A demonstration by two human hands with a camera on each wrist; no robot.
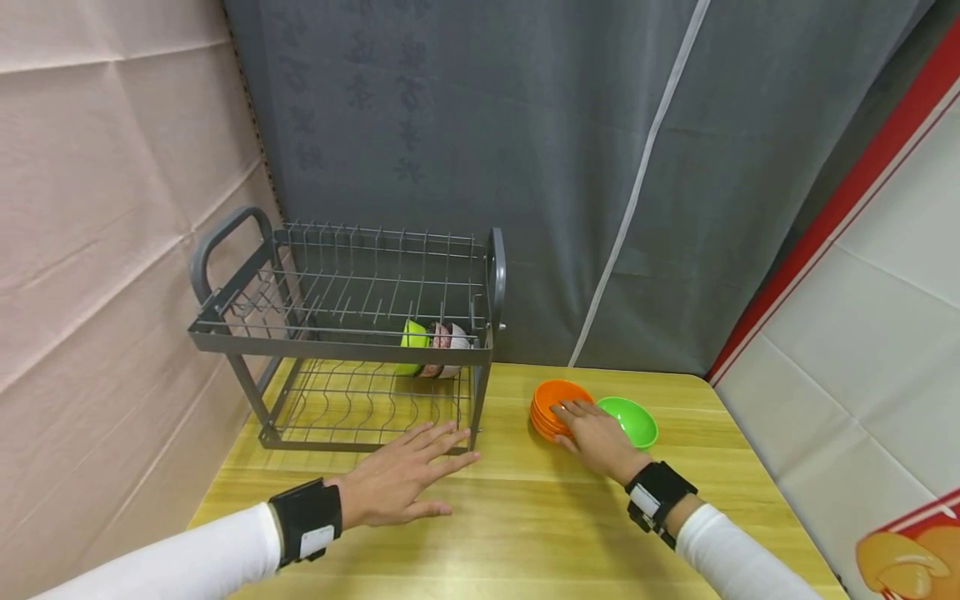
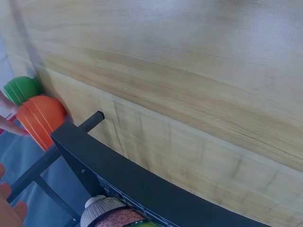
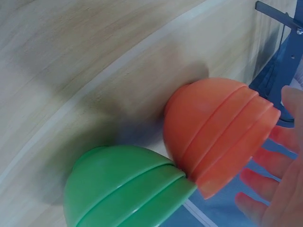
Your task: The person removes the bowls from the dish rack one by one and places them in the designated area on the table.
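A stack of orange bowls (image 1: 551, 411) stands on the table, nested one in another. Beside it is a stack of green bowls (image 3: 125, 189), its rims meeting the orange ones in the right wrist view. My right hand (image 1: 597, 437) reaches over the orange stack with fingers spread loosely at the top bowl's rim; nothing is gripped. Held out before the dish rack (image 1: 341, 346), my left hand (image 1: 408, 475) has its fingers straight and spread, with nothing in it. On the rack's lower tier, a green bowl (image 1: 412, 343) stands on edge beside pink and white patterned bowls (image 1: 442, 350).
The two-tier dark metal rack has raised side handles (image 1: 497, 275) and wire slots. Behind the wooden table (image 1: 510, 533) hangs a grey curtain (image 1: 555, 167). Pale cloth (image 1: 112, 275) lines the left, and a white panel with a red border (image 1: 885, 350) stands at right.
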